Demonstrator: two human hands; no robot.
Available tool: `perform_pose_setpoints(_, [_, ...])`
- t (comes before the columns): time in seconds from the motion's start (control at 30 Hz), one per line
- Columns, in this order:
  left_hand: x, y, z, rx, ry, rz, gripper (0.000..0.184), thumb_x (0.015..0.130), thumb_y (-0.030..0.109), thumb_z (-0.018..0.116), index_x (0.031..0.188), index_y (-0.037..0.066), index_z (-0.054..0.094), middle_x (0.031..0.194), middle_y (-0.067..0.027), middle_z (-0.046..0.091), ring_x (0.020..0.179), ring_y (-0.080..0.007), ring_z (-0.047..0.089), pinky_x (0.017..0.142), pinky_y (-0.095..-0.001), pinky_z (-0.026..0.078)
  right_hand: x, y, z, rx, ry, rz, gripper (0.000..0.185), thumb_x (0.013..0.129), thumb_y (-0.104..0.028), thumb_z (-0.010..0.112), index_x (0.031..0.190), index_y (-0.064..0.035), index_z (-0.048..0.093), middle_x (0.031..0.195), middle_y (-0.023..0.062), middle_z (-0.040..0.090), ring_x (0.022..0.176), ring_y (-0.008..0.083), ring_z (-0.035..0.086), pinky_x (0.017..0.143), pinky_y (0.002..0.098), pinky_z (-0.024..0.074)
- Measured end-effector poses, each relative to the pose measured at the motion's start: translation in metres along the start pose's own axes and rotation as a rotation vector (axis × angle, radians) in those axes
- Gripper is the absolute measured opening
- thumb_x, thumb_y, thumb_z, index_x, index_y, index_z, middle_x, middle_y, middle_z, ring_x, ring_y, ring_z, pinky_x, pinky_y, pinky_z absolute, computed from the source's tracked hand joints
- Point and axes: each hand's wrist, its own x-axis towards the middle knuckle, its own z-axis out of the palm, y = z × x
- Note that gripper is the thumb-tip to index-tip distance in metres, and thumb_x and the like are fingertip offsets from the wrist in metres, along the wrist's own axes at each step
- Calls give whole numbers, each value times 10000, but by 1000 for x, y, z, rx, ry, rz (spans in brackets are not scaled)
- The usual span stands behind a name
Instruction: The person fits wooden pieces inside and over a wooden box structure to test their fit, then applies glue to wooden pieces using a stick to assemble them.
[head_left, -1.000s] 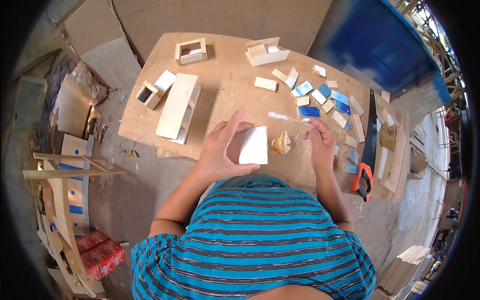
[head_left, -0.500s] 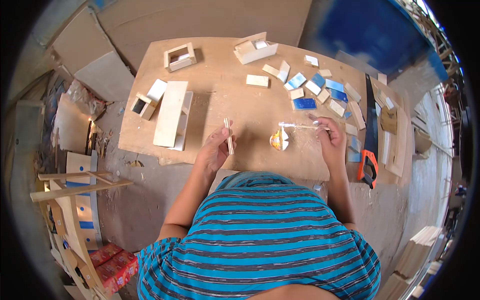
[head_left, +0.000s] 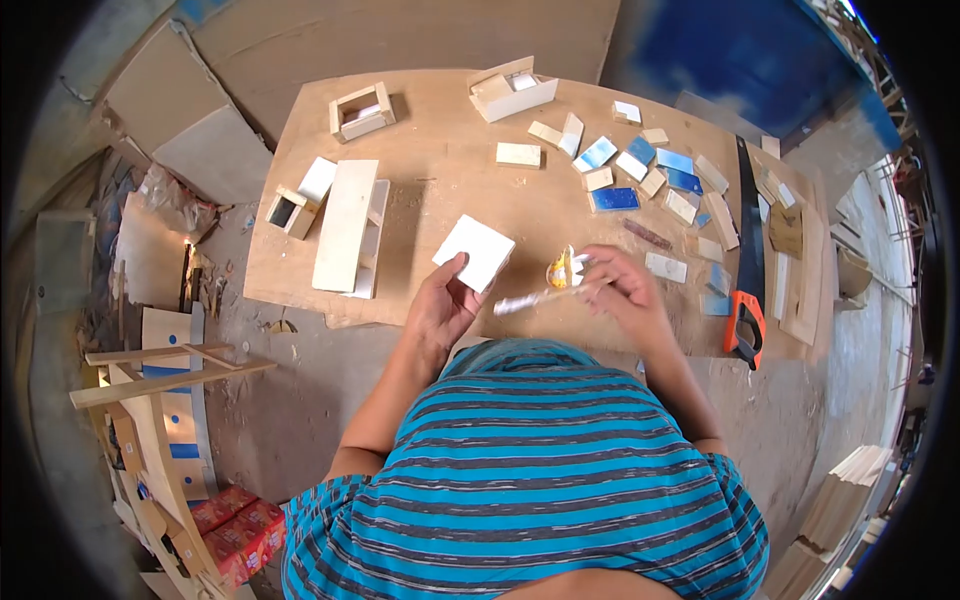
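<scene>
My left hand (head_left: 445, 308) is closed on a square wooden piece (head_left: 475, 252) with a white face turned up, thumb over its edge. My right hand (head_left: 625, 290) pinches a thin stick (head_left: 545, 296) whose left end is coated in a white paste. The coated end points toward the square piece, apart from it. Just behind the right fingers sits a small yellow-and-white container (head_left: 560, 268) with white stuff in it, partly hidden by the hand. A dark reddish-brown strip (head_left: 647, 234) lies beyond that hand.
Several small wooden blocks, some blue like this block (head_left: 614, 199), lie at the right. A handsaw (head_left: 746, 300) with an orange handle lies past them. Wooden assemblies stand at the left, including a long box (head_left: 345, 228), and an open frame (head_left: 362, 112) sits at the back.
My left hand has turned the wooden piece from edge-on to face-up. The right hand has moved left and nearer me, bringing the coated stick end from the container toward the piece.
</scene>
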Motion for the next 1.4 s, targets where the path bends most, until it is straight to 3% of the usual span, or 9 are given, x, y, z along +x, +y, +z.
perform_pose_setpoints(0.13, [-9,5,34,-45,-82,66,404,988,154,491,1314,-67,405,1307,-244,525,1206,-404,538,959,-392,541,9,-4,13,23,-225,90,570,823,26,495,1387,-57,464,794,2,542,688,76,538,623,217,435])
perform_pose_setpoints(0.17, [-15,7,47,-7,-102,88,321,970,138,538,1214,-64,484,1187,-167,598,1116,-284,601,953,-369,536,13,-6,15,32,-240,97,594,810,3,498,1399,-53,450,804,1,555,683,76,537,624,210,432])
perform_pose_setpoints(0.27, [-7,13,55,10,-148,103,301,976,128,531,1202,-67,491,1188,-163,595,1116,-274,602,954,-349,537,25,-11,17,89,-245,114,654,776,-35,499,1425,-49,422,787,-1,558,665,72,533,618,197,415])
perform_pose_setpoints(0.5, [0,13,80,-59,-196,124,371,1002,136,467,1285,-95,405,1257,-239,540,1172,-371,570,904,-340,579,59,-8,4,135,-245,104,691,793,-69,519,1471,-112,391,740,-38,521,631,75,511,619,214,410])
perform_pose_setpoints(0.6, [1,12,87,-35,-231,131,359,1002,132,465,1275,-95,411,1254,-241,538,1158,-366,580,880,-334,593,70,-2,4,-56,-196,37,712,779,-88,534,1475,-117,385,711,-31,526,618,79,524,610,235,433])
perform_pose_setpoints(0.8, [9,14,85,27,-252,112,325,995,111,469,1241,-97,434,1215,-220,565,1111,-340,614,825,-302,606,72,-9,11,-1108,-55,-503,707,723,-49,560,1421,-111,459,755,87,622,617,227,582,561,356,479])
perform_pose_setpoints(1.0, [6,12,90,82,-152,175,297,974,81,502,1199,-108,461,1188,-206,578,1069,-317,631,892,-311,576,64,-14,22,-1588,-24,-503,788,712,-92,611,1464,-124,377,731,103,604,658,263,611,579,393,512])
perform_pose_setpoints(1.17, [18,13,80,47,-144,148,314,974,117,505,1224,-68,461,1146,-193,613,996,-279,671,668,-254,628,53,-29,21,-1644,-94,-558,719,736,-107,612,1430,-166,433,755,101,607,682,266,614,585,388,517])
perform_pose_setpoints(1.4, [18,25,54,118,-213,207,402,976,124,488,1298,-97,394,1202,-250,581,1112,-367,613,743,-274,617,31,-44,-25,-1121,158,-468,322,778,-55,560,1079,-88,670,725,113,640,571,243,583,532,360,461])
